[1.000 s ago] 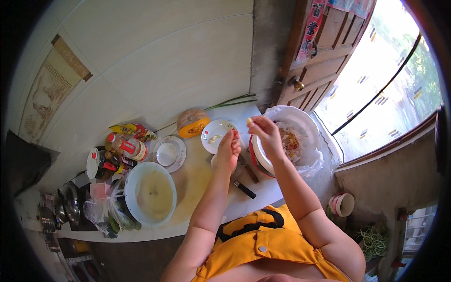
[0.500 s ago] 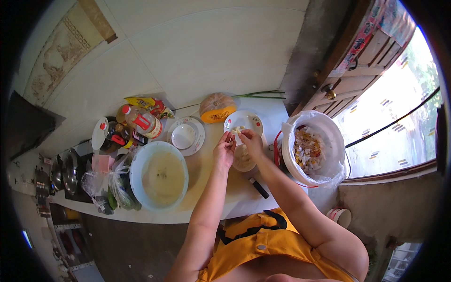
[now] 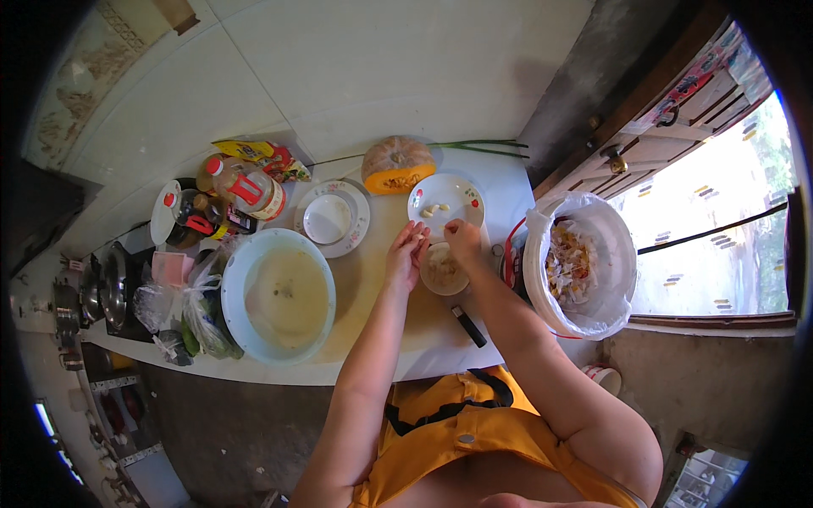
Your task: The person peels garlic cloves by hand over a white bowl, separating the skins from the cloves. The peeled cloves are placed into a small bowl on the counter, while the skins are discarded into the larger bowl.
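Curls left fingers [image 3: 416, 233] and right fingers [image 3: 457, 227] inward, cannot tell whether clamped on anything | has bowl [image 3: 445, 289] just short of fingers, pale cloves [image 3: 434, 209] on plate [image 3: 445, 190] just beyond, presumably for short reaches | has lined bucket [image 3: 535, 258] farther right, likely handy

Garlic cloves [image 3: 432, 209] lie on the plate [image 3: 461, 188]; the bowl [image 3: 443, 275] sits on its near side, a tool handle [image 3: 468, 327] nearer still; the cut pumpkin [image 3: 398, 167] stands beyond the plate, leftward; green onions [image 3: 491, 146] reach right from it; left, a dish [image 3: 327, 219] rests on a second plate [image 3: 362, 212]; farther left is the basin [image 3: 234, 292], an oil bottle [image 3: 246, 188] beyond; rightward, the bucket [image 3: 539, 275] holds scraps [image 3: 569, 264].
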The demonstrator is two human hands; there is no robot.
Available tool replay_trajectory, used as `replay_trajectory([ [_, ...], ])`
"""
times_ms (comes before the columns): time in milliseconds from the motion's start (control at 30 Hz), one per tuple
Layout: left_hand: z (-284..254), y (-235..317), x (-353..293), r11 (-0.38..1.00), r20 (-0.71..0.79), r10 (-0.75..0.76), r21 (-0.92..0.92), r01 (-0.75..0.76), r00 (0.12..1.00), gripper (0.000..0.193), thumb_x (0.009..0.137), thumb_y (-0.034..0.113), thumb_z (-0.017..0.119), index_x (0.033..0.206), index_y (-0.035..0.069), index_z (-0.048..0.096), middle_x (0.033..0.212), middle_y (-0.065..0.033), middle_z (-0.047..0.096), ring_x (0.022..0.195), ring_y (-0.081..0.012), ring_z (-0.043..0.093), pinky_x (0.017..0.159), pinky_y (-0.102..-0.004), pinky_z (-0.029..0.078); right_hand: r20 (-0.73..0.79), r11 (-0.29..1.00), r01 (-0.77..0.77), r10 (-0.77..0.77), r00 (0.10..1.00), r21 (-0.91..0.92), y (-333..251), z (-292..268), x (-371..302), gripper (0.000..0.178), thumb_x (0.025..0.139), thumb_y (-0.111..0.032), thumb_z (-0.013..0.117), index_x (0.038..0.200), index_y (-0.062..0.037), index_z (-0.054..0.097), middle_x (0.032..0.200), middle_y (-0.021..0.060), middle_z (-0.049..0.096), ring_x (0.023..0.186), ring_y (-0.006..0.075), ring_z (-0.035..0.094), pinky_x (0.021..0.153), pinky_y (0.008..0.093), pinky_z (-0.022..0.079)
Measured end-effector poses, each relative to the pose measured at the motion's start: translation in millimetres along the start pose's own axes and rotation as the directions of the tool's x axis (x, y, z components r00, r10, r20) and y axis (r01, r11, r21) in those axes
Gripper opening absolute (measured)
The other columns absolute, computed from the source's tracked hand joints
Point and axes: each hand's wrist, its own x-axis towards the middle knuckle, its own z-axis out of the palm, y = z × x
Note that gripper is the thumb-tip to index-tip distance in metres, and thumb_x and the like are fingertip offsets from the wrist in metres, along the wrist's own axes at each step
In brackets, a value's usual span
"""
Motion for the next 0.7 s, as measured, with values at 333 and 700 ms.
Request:
replay_trajectory([
  [333,23,-1,3,0.973,0.125,0.128,0.178,-0.149,0.984,0.052,0.089,-0.004,0.041,0.139,0.007,0.03,0.138,-0.0126,0.041,0.123,-0.0203,0.045,0.1,-0.0307,0.039,0.137,0.892,-0.039,-0.026,0.99,0.451,-58,-45,-6,0.021,0.082,-0.019,0.066,0.091,0.0004,0.065,0.073,0.0099,0.067,0.069,0.0156,0.065,0.065,0.0261,0.05],
  [700,84,18,-31,0.845,0.455,0.304,0.277,-0.457,0.837,0.048,0.092,-0.002,0.042,0.139,0.005,0.031,0.141,-0.0143,0.037,0.129,-0.0215,0.039,0.106,-0.0327,0.033,0.241,0.534,-0.129,-0.145,0.96,0.836,-106,-110,-27,0.011,0.087,-0.008,0.061,0.089,-0.0002,0.054,0.086,0.0035,0.062,0.088,0.0102,0.058,0.075,0.0236,0.048],
])
